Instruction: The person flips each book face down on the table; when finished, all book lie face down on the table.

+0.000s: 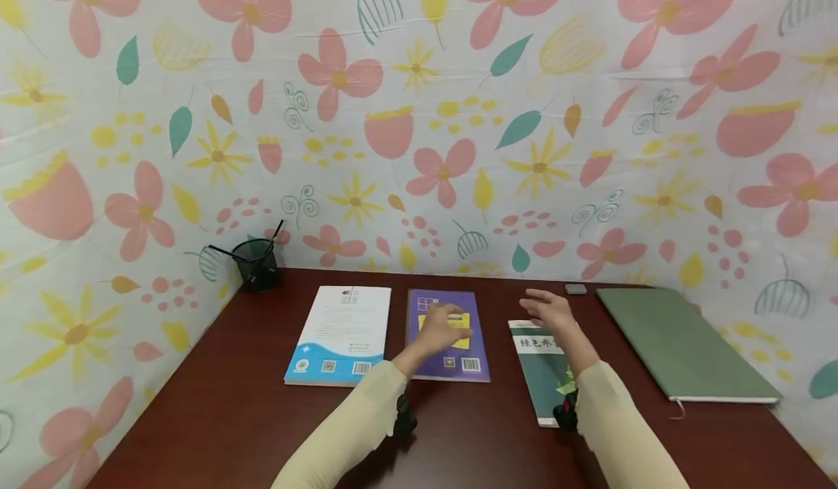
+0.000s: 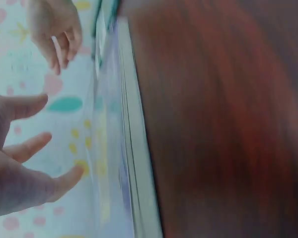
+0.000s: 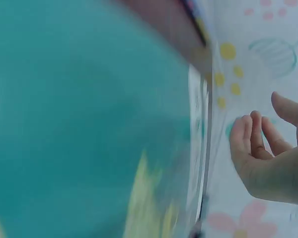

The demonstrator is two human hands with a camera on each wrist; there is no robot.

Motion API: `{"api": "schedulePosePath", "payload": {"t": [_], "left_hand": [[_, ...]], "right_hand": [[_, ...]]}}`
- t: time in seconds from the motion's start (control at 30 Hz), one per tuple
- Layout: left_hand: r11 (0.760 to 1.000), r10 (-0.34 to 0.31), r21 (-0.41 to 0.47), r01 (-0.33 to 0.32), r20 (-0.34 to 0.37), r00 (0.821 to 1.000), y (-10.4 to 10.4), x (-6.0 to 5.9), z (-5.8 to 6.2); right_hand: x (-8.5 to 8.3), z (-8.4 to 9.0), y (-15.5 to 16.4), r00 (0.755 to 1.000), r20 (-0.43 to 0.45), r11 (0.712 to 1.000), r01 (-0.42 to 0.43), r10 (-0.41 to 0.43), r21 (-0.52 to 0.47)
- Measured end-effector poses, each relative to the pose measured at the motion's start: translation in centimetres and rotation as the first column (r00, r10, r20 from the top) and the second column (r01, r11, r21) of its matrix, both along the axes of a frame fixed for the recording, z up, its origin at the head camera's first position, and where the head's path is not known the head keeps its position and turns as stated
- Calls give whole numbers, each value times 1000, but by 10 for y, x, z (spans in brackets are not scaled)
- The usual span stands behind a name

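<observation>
Three books lie side by side on the dark red table (image 1: 229, 416). My left hand (image 1: 448, 327) hovers over the purple book (image 1: 452, 358) in the middle, fingers straight and spread; in the left wrist view the left hand (image 2: 25, 158) is just clear of the purple book (image 2: 131, 163). My right hand (image 1: 548, 309) is over the far end of the green-covered book (image 1: 542, 380), holding nothing. In the right wrist view the right hand (image 3: 268, 153) has loosely bent fingers beside the blurred green book (image 3: 89, 124). The white and blue book (image 1: 340, 332) lies to the left.
A large green notebook (image 1: 681, 343) lies at the right, with a small grey object (image 1: 576, 289) near its far corner. A black mesh pen holder (image 1: 257, 263) stands in the back left corner. Floral cloth walls (image 1: 419, 110) close in the table on three sides.
</observation>
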State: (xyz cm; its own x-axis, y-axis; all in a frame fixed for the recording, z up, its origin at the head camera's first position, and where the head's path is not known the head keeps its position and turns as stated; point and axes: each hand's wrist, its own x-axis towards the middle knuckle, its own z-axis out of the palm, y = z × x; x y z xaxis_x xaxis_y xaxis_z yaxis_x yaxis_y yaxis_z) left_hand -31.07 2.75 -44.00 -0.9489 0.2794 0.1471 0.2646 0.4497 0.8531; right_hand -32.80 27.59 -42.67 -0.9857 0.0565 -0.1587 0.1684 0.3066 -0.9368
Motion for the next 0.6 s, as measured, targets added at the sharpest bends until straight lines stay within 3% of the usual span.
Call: {"api": "schedulePosePath", "payload": {"t": [0.2, 0.4, 0.6], "left_hand": [[989, -149, 39, 146, 85, 985, 30, 18, -5], [971, -239, 38, 236, 192, 952, 51, 33, -10], [959, -282, 32, 282, 224, 933, 65, 43, -18]], "right_hand": [[22, -5, 42, 998, 8, 984, 56, -58, 170], [32, -18, 70, 990, 67, 979, 113, -126, 172], [36, -22, 83, 991, 88, 983, 82, -97, 164]]}}
